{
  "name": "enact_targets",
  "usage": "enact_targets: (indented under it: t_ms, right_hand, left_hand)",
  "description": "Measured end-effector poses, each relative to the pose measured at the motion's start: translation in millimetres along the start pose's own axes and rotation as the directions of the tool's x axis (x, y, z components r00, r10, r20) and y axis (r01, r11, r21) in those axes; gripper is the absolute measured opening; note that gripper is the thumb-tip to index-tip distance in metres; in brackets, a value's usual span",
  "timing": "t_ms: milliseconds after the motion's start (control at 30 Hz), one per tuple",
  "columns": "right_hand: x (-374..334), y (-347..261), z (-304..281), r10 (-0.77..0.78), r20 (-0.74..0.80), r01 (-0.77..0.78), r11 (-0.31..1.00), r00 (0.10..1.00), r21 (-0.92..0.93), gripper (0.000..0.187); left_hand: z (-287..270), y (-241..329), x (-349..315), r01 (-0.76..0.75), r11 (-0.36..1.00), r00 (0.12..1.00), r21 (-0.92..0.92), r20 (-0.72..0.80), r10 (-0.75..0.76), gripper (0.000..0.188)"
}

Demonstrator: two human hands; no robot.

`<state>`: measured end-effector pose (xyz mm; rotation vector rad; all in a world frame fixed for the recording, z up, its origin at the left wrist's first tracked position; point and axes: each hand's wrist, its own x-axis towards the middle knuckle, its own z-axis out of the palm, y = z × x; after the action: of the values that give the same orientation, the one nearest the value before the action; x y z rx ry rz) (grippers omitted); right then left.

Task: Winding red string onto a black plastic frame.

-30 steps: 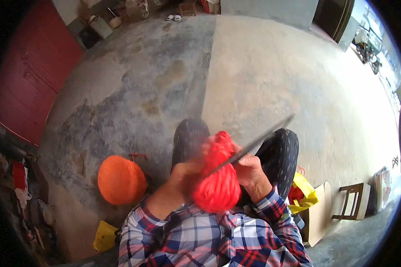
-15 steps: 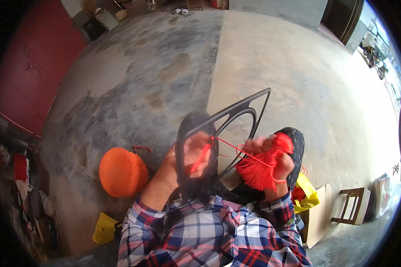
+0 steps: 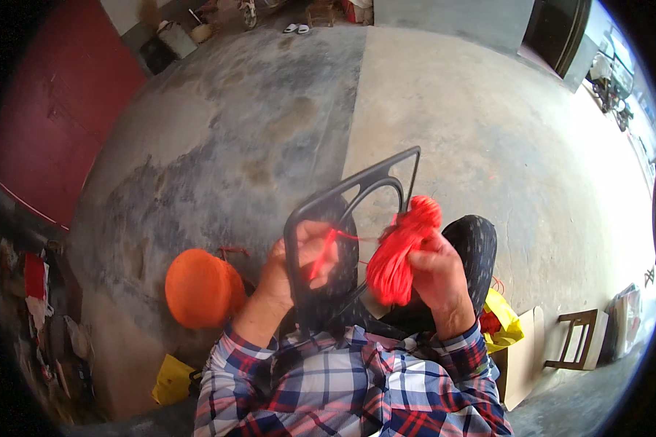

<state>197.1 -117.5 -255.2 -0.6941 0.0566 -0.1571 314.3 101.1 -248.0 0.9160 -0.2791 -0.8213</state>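
The red cord bundle (image 3: pixel 399 258) lies at the right side of the black frame (image 3: pixel 364 180), its long axis slanting from upper right to lower left. Your right hand (image 3: pixel 441 273) is the nearer one: its grip is clamped on the bundle's right side. A red strand (image 3: pixel 323 255) crosses your left hand (image 3: pixel 306 251) just inside the frame's left bar, and a thin line runs from there rightward toward the bundle. Blur hides whether that left grip is pinched on strand or frame; you cannot tell. Farther out, an orange round seat (image 3: pixel 200 288) is left of the frame, a yellow bag (image 3: pixel 509 335) right of it.
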Motion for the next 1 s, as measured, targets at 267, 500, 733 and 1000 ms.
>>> enact_targets:
  t_ms: [267,500,733,1000]
  right_hand:
    - [17.5,-3.8,43.1,-0.201,0.094,0.207,0.667,0.975,-0.716,0.030]
    - [13.6,30.0,-6.1,0.117,0.025,-0.120,0.978,0.993,0.170,0.040]
    - [29.5,21.8,10.5,0.117,0.061,-0.131,0.839,0.991,0.529,0.045]
    - [2.5,36.8,-41.5,0.034,-0.069,0.017,0.783,0.997,0.622,0.036]
  left_hand:
    - [39.6,-14.9,-3.4,0.058,0.995,0.995,0.086,-0.084,-0.051,0.042]
    - [45.3,-9.7,-13.9,0.137,0.984,0.981,-0.116,-0.123,-0.151,0.038]
    - [35.4,-7.0,-4.6,0.277,0.940,0.913,-0.198,0.360,-0.193,0.053]
    - [20.2,0.3,-3.2,0.116,0.993,0.974,-0.038,0.200,-0.106,0.053]
